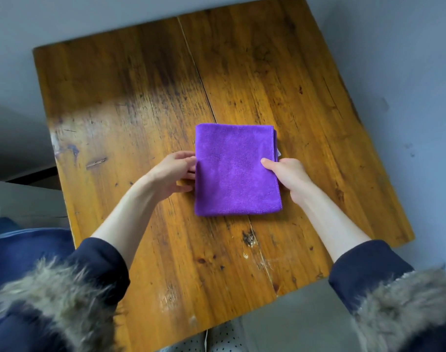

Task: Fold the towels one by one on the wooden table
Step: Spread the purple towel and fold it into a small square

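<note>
A purple towel (pixel 235 171), folded into a flat rectangle, lies near the middle of the wooden table (pixel 130 92). My left hand (pixel 176 174) is at the towel's left edge, its fingertips tucked against or under that edge. My right hand (pixel 286 174) holds the right edge, with the thumb on top of the cloth and the fingers hidden below it. A small white tag peeks out at the towel's right side.
The table's plank top has a long crack running from the far edge to the near edge. Grey floor surrounds it. Dark sleeves with fur trim (pixel 59 290) fill the lower corners. A dark object (pixel 33 176) sits off the table's left edge.
</note>
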Demonstrator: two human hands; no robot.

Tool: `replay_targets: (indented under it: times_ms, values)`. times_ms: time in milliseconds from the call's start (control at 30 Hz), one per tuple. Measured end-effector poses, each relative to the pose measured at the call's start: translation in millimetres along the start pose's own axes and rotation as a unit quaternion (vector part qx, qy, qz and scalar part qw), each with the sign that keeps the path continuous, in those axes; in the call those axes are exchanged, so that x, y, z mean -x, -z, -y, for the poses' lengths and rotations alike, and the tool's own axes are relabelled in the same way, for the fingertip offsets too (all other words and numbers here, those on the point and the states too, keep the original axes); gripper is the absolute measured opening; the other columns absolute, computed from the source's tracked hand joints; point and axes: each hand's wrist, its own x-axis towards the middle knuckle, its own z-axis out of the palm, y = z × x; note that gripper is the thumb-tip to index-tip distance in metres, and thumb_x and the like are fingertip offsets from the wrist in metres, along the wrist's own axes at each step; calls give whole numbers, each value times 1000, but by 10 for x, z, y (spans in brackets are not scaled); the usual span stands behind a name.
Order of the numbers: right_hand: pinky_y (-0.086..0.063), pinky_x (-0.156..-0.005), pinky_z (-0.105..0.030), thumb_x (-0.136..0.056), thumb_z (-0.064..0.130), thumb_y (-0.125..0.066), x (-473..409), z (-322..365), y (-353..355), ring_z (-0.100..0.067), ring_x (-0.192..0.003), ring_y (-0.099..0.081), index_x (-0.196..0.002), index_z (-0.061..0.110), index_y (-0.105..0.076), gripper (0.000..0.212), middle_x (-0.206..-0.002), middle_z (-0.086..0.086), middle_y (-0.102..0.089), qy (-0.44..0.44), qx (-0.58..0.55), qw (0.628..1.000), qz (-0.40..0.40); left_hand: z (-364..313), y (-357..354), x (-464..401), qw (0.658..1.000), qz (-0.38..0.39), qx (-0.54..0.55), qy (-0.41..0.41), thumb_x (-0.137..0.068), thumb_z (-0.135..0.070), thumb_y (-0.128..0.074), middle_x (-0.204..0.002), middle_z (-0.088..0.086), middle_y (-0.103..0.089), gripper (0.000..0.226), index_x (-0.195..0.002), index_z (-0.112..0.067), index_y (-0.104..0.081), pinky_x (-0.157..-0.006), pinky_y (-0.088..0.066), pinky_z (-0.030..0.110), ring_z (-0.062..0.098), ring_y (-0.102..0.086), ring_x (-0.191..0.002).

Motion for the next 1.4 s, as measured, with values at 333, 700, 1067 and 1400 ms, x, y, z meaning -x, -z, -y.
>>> replay_targets:
  times_ms: [333,700,1067,1400]
  values:
    - [-52,-70,-30,-79,16,-71,402,-246,-39,-16,-85,-65,-99,11,-59,24,-97,-2,-66,43,-70,997,9,426,-154,250,992,-45,-9,-113,-84,0,-61,-73,-3,-46,44,-118,-25,-49,-52,-42,26,10,-51,-61]
    - [-50,-76,-32,-82,-1,-60,1284,-365,-266,-19,-86,-65,-94,6,-65,15,-93,-8,-70,-40,-205,964,164,821,344,1144,996,-29,38,-72,-84,5,-58,-75,-1,-49,46,-112,-32,-54,-61,-47,29,10,-57,-72]
    - [-45,-67,-29,-81,5,-65,2470,266,-850,-14,-74,-58,-89,19,-53,20,-86,-1,-64,105,-60,958,260,1298,1086,2684,968,-170,72,-169,-85,-1,-59,-84,4,-54,44,-111,-36,-52,-60,-55,28,11,-61,-78]
    - [-49,-72,-33,-82,1,-62,3580,547,-1968,-16,-81,-56,-116,10,-54,36,-100,-3,-59,133,128,896,403,2187,1784,4001,915,-302,169,-207,-85,-2,-61,-97,6,-56,45,-102,-43,-51,-62,-54,26,16,-61,-90]
